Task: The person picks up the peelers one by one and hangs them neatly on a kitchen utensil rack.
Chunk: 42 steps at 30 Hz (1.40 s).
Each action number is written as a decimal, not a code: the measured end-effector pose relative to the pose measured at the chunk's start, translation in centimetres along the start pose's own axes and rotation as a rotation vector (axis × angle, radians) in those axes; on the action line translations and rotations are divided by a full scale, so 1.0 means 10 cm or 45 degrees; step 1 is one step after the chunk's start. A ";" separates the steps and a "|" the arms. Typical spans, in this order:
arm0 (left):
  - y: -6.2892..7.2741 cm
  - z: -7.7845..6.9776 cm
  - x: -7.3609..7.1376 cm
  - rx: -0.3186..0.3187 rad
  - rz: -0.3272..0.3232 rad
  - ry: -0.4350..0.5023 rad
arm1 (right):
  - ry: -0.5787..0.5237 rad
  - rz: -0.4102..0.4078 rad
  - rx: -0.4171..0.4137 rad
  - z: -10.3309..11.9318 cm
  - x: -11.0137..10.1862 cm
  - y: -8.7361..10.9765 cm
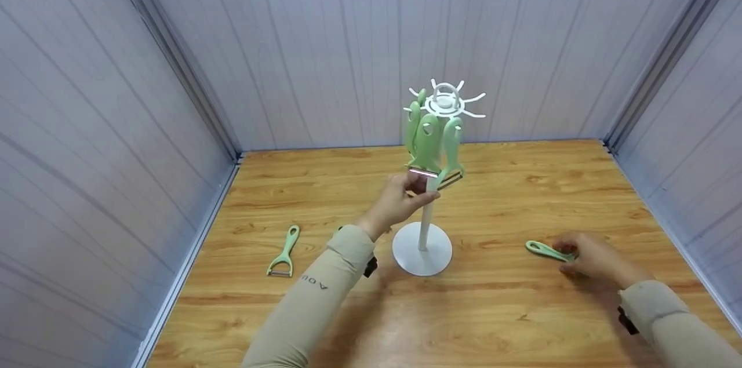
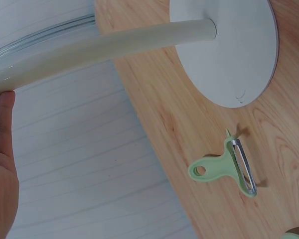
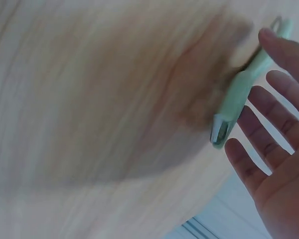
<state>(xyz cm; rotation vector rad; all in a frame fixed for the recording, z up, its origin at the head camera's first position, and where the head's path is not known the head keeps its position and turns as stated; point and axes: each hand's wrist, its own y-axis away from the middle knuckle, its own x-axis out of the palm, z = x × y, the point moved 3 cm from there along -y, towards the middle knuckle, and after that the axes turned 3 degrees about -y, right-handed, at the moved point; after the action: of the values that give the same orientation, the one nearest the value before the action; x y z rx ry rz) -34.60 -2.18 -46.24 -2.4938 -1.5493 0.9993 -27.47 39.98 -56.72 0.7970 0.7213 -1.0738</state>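
Observation:
In the head view a white rack [image 1: 422, 262] with radiating hooks on a tall pole stands mid-table. Several green peelers [image 1: 428, 139] hang from its left and front hooks. My left hand [image 1: 400, 200] grips the pole below them, thumb in front; its fingers are partly hidden behind the peelers. At the right, a green peeler [image 1: 545, 250] lies on the table, its head end covered by my right hand [image 1: 594, 258]. The right wrist view shows this peeler [image 3: 239, 92] alongside the fingertips, the thumb near one end and the fingers spread and fairly straight.
Another peeler [image 1: 285, 252] lies on the wooden table [image 1: 493, 310] left of the rack. The left wrist view has a peeler [image 2: 217, 168] near the round base and part of another at the lower right corner. Panelled walls [image 1: 324, 49] enclose the table's back and sides.

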 end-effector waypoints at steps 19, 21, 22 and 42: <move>0.00 -0.01 0.00 -0.001 -0.005 -0.012 | -0.018 0.002 -0.007 0.03 0.06 -0.03; 0.00 -0.01 0.01 -0.002 0.001 -0.013 | -0.043 0.001 -0.006 0.05 0.04 -0.04; 0.00 0.00 0.01 -0.004 0.002 -0.015 | -0.057 -0.007 -0.009 0.07 0.03 -0.04; 0.01 0.00 0.00 -0.020 0.004 0.007 | -0.231 -0.270 -0.235 0.56 -0.23 -0.11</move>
<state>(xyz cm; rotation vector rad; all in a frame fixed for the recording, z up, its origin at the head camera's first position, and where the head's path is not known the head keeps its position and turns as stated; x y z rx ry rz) -34.54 -2.20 -46.23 -2.5078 -1.5586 0.9839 -28.56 36.02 -52.14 0.4655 0.7492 -1.2323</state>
